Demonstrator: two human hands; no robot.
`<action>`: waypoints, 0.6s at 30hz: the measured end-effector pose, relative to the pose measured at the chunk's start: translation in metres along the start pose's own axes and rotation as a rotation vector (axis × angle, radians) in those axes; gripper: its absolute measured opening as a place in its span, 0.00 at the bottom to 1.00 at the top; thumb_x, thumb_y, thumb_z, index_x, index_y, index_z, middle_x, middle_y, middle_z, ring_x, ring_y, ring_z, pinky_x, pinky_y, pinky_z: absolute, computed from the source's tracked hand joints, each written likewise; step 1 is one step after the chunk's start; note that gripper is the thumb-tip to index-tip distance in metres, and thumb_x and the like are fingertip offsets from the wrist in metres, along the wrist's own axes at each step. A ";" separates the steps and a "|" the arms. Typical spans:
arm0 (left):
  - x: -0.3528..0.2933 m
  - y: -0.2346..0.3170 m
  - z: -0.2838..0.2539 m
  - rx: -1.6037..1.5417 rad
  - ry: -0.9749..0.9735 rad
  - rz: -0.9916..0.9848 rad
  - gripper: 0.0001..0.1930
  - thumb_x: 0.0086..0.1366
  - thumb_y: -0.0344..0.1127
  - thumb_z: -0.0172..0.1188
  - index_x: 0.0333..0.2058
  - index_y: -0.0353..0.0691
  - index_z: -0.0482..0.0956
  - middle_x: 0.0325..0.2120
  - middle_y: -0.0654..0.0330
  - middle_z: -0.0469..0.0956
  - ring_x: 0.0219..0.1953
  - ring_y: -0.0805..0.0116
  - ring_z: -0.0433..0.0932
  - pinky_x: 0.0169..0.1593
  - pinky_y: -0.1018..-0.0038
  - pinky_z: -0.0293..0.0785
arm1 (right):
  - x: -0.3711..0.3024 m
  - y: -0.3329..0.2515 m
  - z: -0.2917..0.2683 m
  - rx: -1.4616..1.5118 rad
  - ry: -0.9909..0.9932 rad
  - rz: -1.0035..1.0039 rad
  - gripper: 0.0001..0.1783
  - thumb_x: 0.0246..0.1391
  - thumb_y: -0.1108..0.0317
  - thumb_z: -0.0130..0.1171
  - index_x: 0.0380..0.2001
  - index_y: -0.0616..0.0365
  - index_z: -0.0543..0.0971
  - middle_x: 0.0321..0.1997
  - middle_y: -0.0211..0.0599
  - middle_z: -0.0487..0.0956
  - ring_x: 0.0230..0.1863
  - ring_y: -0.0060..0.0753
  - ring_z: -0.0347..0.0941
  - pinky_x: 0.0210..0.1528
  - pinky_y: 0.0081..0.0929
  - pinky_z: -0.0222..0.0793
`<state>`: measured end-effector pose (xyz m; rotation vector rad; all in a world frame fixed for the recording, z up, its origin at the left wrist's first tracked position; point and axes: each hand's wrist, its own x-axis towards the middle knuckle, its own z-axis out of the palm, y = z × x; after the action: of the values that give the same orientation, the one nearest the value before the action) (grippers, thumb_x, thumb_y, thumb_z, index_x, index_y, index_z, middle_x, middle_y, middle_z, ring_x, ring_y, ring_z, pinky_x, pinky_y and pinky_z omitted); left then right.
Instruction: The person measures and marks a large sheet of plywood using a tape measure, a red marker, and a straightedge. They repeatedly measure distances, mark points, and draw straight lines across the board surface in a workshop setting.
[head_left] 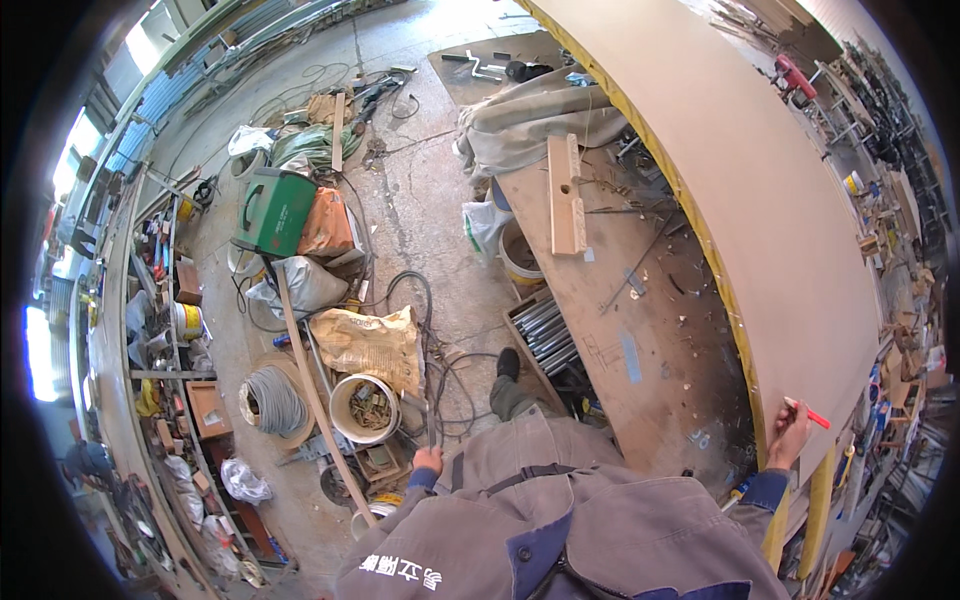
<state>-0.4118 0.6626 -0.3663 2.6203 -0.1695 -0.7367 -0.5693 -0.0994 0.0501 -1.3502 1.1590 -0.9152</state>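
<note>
Right hand (pixel 790 432) grips red pencil (pixel 808 412) on brown board (pixel 760 200) (cluttered workshop); left hand (pixel 428 459) empty.

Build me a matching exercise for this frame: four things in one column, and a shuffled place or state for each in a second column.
Things:
1. red marker
2. large tan board
3. green machine
4. left hand

Places or states:
A. on the floor among bags and cables
B. pinched in the right hand, tip at the board's near edge
C. low by the person's side, above the cluttered floor, holding nothing that shows
D. lying across the workbench, with a yellow edge

Pairs: 1-B, 2-D, 3-A, 4-C
</note>
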 end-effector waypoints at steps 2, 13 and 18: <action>0.041 0.081 -0.094 -0.586 -0.076 -0.439 0.20 0.70 0.45 0.52 0.35 0.32 0.83 0.20 0.49 0.83 0.15 0.59 0.78 0.22 0.62 0.75 | 0.001 0.012 -0.013 -0.013 0.123 0.024 0.17 0.70 0.56 0.54 0.33 0.57 0.82 0.26 0.24 0.77 0.23 0.14 0.69 0.21 0.13 0.61; 0.237 0.118 -0.232 -0.882 -0.014 -0.391 0.16 0.74 0.44 0.49 0.41 0.35 0.76 0.22 0.53 0.82 0.13 0.67 0.74 0.16 0.68 0.72 | 0.008 -0.032 0.187 0.009 0.123 0.032 0.17 0.69 0.57 0.54 0.30 0.55 0.79 0.22 0.24 0.75 0.20 0.14 0.68 0.21 0.12 0.63; 0.290 0.115 -0.279 -0.844 0.055 -0.379 0.16 0.75 0.42 0.50 0.40 0.33 0.76 0.22 0.55 0.81 0.13 0.68 0.75 0.17 0.69 0.73 | 0.006 -0.024 0.222 0.027 0.244 -0.016 0.17 0.69 0.56 0.54 0.31 0.56 0.79 0.23 0.25 0.75 0.21 0.15 0.68 0.23 0.13 0.63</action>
<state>-0.0195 0.5928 -0.2386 1.8595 0.5527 -0.6562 -0.3505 -0.0533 0.0464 -1.2519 1.3165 -1.1262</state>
